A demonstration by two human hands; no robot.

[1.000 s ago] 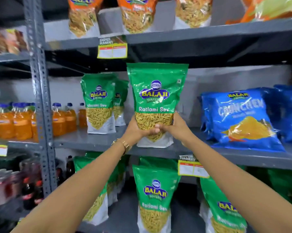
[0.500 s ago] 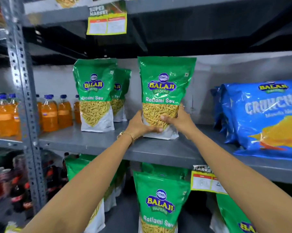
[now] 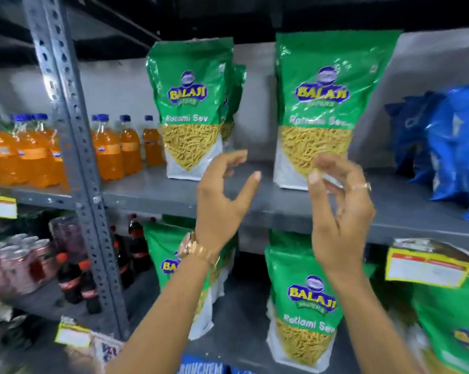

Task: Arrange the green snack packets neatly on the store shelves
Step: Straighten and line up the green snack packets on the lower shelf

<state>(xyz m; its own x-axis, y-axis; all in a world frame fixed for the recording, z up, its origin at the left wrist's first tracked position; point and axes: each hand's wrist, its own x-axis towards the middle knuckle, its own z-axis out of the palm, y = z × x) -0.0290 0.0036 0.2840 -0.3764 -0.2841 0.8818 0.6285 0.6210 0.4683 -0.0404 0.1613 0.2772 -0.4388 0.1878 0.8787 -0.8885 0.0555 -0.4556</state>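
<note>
A green Ratlami Sev packet [image 3: 325, 103] stands upright on the grey middle shelf [image 3: 174, 193], free of both hands. My right hand [image 3: 338, 209] hovers just in front of its lower edge, fingers spread. To its left, my left hand [image 3: 225, 201] is also open, empty, in front of the shelf edge. Another green packet [image 3: 190, 109] stands further left on the same shelf, with one more behind it. On the lower shelf stand more green packets, one at centre [image 3: 306, 306], one behind my left wrist [image 3: 165, 265] and one at the right edge [image 3: 454, 333].
Orange drink bottles [image 3: 114, 149] line the shelf's left side, past a perforated grey upright post [image 3: 74, 147]. Blue snack bags [image 3: 449, 149] lie on the right. Dark soda bottles [image 3: 79, 282] stand low left. A yellow price tag [image 3: 427, 268] hangs from the shelf edge.
Both hands have let go of the green packet and drawn back from it with fingers spread. The packet now stands alone on the shelf. The view has dropped and moved closer.
</note>
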